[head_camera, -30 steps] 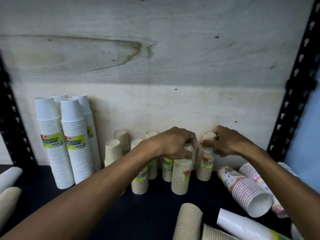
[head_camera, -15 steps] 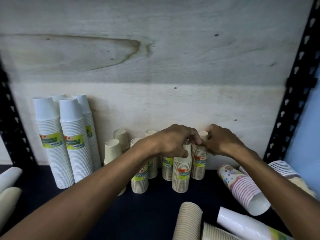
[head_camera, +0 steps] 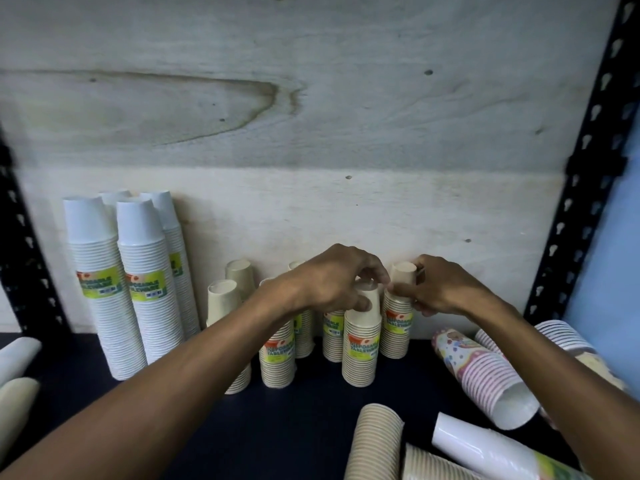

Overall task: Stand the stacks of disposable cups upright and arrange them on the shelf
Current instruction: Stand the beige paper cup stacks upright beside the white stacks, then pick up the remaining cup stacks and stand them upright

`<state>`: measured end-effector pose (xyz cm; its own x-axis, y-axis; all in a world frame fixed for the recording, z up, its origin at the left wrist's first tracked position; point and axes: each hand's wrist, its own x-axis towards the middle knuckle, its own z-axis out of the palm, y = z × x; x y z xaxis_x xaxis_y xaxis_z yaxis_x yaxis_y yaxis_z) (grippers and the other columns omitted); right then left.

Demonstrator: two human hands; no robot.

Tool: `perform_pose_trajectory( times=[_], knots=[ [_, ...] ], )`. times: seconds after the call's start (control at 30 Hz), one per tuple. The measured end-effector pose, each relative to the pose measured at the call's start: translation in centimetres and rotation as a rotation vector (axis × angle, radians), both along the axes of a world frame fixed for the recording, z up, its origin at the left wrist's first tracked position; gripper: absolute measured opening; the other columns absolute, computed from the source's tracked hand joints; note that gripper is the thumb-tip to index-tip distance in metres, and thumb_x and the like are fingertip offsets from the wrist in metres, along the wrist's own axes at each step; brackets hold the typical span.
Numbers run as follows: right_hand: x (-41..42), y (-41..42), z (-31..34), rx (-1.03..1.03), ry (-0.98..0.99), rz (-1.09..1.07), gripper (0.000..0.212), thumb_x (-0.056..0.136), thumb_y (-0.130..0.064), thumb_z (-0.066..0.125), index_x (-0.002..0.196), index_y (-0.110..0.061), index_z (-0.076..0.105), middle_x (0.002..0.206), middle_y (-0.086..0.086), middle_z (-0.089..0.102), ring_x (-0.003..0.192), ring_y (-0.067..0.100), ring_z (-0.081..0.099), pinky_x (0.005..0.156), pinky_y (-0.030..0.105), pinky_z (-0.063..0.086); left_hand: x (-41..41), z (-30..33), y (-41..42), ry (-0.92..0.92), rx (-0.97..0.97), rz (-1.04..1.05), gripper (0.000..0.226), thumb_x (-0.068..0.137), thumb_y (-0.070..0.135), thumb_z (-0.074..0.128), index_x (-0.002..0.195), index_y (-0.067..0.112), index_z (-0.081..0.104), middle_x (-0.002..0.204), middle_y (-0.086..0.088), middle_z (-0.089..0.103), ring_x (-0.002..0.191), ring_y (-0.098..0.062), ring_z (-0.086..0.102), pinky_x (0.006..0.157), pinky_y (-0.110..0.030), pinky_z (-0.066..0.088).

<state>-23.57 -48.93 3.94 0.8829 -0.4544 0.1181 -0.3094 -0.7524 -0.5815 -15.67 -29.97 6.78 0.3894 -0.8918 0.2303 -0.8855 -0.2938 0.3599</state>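
Several short beige cup stacks with green labels stand upright in the middle of the dark shelf [head_camera: 311,424]. My left hand [head_camera: 336,278] grips the top of the front beige stack [head_camera: 362,344]. My right hand [head_camera: 440,289] holds the top of the beige stack behind it [head_camera: 398,327], close to the back board. Tall white cup stacks [head_camera: 145,289] stand upright at the left. A pink patterned stack [head_camera: 485,372], a ribbed beige stack [head_camera: 375,441] and a white stack [head_camera: 485,448] lie on their sides at the right and front.
A pale plywood board [head_camera: 311,116] closes the back of the shelf. Black perforated uprights [head_camera: 585,168] frame both sides. Two more stacks [head_camera: 15,372] lie on their sides at the far left edge.
Both hands have slid the two beige stacks slightly left, closer together. The view shifted a little; the lying stacks have not moved.
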Motion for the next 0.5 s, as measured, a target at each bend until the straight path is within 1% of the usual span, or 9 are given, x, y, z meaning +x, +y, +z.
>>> perform_pose_trajectory(
  times=[0.07,0.1,0.17,0.2,0.27,0.33,0.43,0.47,0.5],
  knots=[
    [-0.1,0.0,0.0,-0.01,0.014,0.008,0.037,0.081,-0.044,0.074,0.096,-0.011,0.063,0.078,0.011,0.075,0.069,0.028,0.074,0.068,0.042,0.062,0.1,-0.1,0.0,-0.016,0.004,0.005,0.05,0.079,0.013,0.079,0.126,0.018,0.064,0.128,0.002,0.064,0.116,-0.011,0.059,0.095,-0.021,0.047],
    [-0.2,0.1,0.1,0.0,0.016,0.023,0.037,0.082,-0.042,0.074,0.097,-0.011,0.063,0.082,0.012,0.075,0.073,0.028,0.074,0.07,0.043,0.062,0.1,-0.1,0.1,-0.02,0.007,0.005,0.051,0.079,0.013,0.079,0.127,0.018,0.063,0.129,0.002,0.064,0.117,-0.011,0.059,0.096,-0.023,0.047],
    [-0.7,0.0,0.5,0.068,0.034,0.054,0.034,0.084,-0.036,0.074,0.103,-0.011,0.062,0.094,0.012,0.073,0.084,0.028,0.073,0.074,0.042,0.062,0.0,0.0,0.2,-0.026,0.014,0.003,0.051,0.08,0.017,0.079,0.128,0.019,0.062,0.131,0.002,0.062,0.119,-0.011,0.057,0.096,-0.023,0.047],
    [-0.9,-0.3,0.7,0.108,0.053,0.058,0.036,0.084,-0.033,0.075,0.109,-0.013,0.059,0.098,0.01,0.071,0.087,0.027,0.072,0.075,0.04,0.062,-0.1,0.1,0.3,-0.038,0.011,0.006,0.051,0.081,0.019,0.078,0.129,0.02,0.062,0.131,0.003,0.061,0.119,-0.01,0.056,0.095,-0.023,0.046],
    [-1.6,-1.4,1.1,0.142,0.119,0.018,0.051,0.08,-0.033,0.08,0.119,-0.016,0.052,0.101,0.009,0.069,0.087,0.024,0.071,0.074,0.035,0.062,-0.5,0.4,0.4,-0.082,-0.023,0.009,0.05,0.082,0.024,0.077,0.13,0.021,0.061,0.132,0.004,0.06,0.119,-0.01,0.055,0.095,-0.024,0.047],
    [-2.7,-2.8,1.3,0.117,0.172,-0.048,0.06,0.076,-0.036,0.082,0.123,-0.016,0.052,0.099,0.011,0.069,0.084,0.021,0.069,0.073,0.035,0.061,-1.2,0.6,0.1,-0.147,-0.086,0.011,0.047,0.084,0.029,0.075,0.128,0.021,0.061,0.129,0.005,0.061,0.114,-0.011,0.057,0.092,-0.023,0.048],
    [-5.1,-4.7,1.5,-0.065,0.225,-0.161,0.053,0.077,-0.047,0.078,0.113,-0.014,0.06,0.087,0.004,0.065,0.075,0.019,0.065,0.064,0.031,0.056,-2.9,0.5,-1.4,-0.179,-0.148,0.012,0.043,0.085,0.037,0.071,0.125,0.025,0.061,0.114,0.009,0.066,0.094,-0.009,0.062,0.079,-0.024,0.048],
    [-6.1,-5.3,1.5,-0.134,0.257,-0.193,0.048,0.078,-0.052,0.075,0.103,-0.013,0.064,0.088,0.004,0.066,0.077,0.021,0.065,0.066,0.031,0.055,-3.7,0.2,-2.1,-0.154,-0.133,0.004,0.042,0.085,0.038,0.07,0.124,0.025,0.06,0.109,0.011,0.067,0.088,-0.009,0.061,0.078,-0.025,0.049],
    [-6.8,-6.1,1.4,-0.205,0.308,-0.21,0.049,0.077,-0.058,0.07,0.091,-0.012,0.067,0.091,0.007,0.07,0.08,0.023,0.067,0.073,0.033,0.056,-4.4,-0.4,-2.9,-0.13,-0.099,-0.018,0.042,0.086,0.038,0.069,0.125,0.025,0.059,0.107,0.011,0.068,0.085,-0.008,0.059,0.079,-0.026,0.048]
  ],
)
